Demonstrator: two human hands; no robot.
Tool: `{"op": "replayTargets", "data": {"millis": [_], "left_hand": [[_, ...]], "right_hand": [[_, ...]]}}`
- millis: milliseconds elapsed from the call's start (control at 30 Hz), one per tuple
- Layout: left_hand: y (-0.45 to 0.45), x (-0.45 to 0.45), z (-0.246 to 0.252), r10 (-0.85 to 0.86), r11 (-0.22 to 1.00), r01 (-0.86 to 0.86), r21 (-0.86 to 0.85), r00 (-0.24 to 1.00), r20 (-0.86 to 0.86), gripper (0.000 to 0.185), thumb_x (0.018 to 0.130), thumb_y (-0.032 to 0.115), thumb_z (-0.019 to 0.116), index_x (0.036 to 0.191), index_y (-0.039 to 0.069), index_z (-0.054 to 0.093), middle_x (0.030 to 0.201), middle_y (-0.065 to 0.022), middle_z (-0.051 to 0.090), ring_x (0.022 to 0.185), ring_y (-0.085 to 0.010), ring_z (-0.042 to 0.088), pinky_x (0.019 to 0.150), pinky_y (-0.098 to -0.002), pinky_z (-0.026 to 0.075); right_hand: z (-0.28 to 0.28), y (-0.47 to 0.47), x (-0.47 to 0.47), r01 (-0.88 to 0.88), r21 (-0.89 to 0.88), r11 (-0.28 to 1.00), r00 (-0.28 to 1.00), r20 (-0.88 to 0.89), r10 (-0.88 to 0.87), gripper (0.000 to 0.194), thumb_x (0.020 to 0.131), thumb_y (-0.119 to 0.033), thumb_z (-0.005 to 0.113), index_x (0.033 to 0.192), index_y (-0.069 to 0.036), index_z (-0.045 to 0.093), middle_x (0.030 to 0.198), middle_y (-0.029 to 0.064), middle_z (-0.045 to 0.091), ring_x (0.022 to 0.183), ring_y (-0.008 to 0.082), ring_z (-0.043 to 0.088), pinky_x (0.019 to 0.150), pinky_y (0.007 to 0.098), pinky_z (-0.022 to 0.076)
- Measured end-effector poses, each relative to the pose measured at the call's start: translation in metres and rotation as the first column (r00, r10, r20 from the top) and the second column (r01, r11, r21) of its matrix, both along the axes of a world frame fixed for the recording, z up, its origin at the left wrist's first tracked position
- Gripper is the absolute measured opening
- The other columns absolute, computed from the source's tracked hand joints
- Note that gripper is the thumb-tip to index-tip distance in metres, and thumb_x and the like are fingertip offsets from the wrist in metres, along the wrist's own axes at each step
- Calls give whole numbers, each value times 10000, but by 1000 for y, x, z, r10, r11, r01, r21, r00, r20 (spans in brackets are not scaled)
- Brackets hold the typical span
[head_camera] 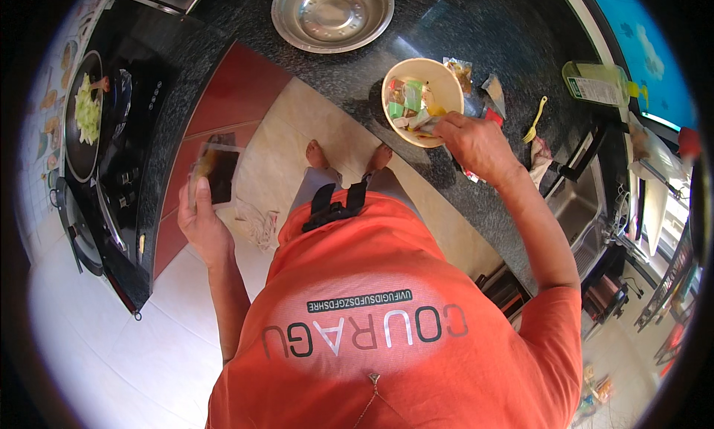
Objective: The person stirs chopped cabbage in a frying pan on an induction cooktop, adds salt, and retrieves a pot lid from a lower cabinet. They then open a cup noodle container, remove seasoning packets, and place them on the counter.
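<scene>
My left hand [202,225] holds several small clear sachets [223,175] with dark and brownish contents, out over the floor and away from the counters. On the right, my right hand [481,150] reaches over the near rim of a cream paper tub [449,88], its fingertips pinching a small packet [428,126] at the tub's edge. Inside the tub lie green and white packets [413,94] and something yellow. Another sachet [459,73] rests on the counter beside the tub. A torn clear wrapper [494,93] lies near it.
A steel basin [333,16] stands on the black speckled counter [346,74]. Farther right are a yellow fork [536,120], a pump bottle [596,84] and a sink [577,206]. At left, a pan [71,122] of chopped pale-green food [87,111] sits on the hob, near a lid [83,228].
</scene>
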State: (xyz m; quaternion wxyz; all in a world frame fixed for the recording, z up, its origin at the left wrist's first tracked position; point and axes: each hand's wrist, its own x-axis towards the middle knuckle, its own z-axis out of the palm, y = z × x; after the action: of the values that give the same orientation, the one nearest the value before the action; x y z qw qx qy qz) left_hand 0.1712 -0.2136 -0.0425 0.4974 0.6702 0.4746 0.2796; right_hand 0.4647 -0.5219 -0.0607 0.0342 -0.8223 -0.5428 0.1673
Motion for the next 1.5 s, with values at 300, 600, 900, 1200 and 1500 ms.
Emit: {"op": "replayTargets", "data": {"millis": [300, 600, 900, 1200, 1500], "left_hand": [[3, -8, -6, 42, 997, -41, -65, 999, 10, 287, 995, 202, 576, 1167, -15, 652, 1075, -70, 678, 983, -136, 602, 915, -278, 449], [5, -12, -10, 103, 990, -99, -102, 994, 35, 251, 994, 175, 575, 1140, -9, 663, 1061, -56, 679, 966, -123, 600, 897, -270, 457], [5, 1, -5, 6, 1000, -5, -16, 998, 61, 248, 992, 173, 575, 1137, -8, 664, 1055, -58, 679, 976, -127, 598, 920, -277, 443], [2, 5, 3, 5, 1000, -5, 3, 1000, 20, 259, 991, 186, 581, 1148, -2, 662, 1064, -58, 676, 964, -126, 604, 900, -274, 453], [0, -3, 4, -2, 1000, 3, -15, 998, 56, 280, 996, 192, 579, 1172, -14, 648, 1087, -62, 672, 975, -123, 604, 897, -269, 458]], "right_hand": [[-6, 33, 5, 119, -41, 992, 988, 101, -115, 179, 877, -153, 619, 1054, -131, 620, 888, 89, 643, 750, 298, 698, 617, 427, 554], [-1, -15, 8, 124, 322, 938, 978, 118, -170, 219, 844, -159, 697, 1057, -167, 647, 901, 25, 621, 699, 234, 656, 585, 343, 532], [-12, -24, -3, 95, 527, 845, 962, 170, -215, 245, 820, -112, 704, 1056, -141, 642, 968, 36, 648, 762, 235, 666, 622, 344, 545], [-18, -13, -2, 622, 391, 678, 768, -472, -433, 222, 909, -97, 650, 1125, -48, 634, 928, 109, 651, 850, 268, 662, 747, 334, 514], [-23, -37, 17, 915, -67, 399, 52, -959, -279, 193, 981, -135, 573, 1167, -95, 601, 682, -51, 509, 556, 41, 456, 492, 204, 358]]}}
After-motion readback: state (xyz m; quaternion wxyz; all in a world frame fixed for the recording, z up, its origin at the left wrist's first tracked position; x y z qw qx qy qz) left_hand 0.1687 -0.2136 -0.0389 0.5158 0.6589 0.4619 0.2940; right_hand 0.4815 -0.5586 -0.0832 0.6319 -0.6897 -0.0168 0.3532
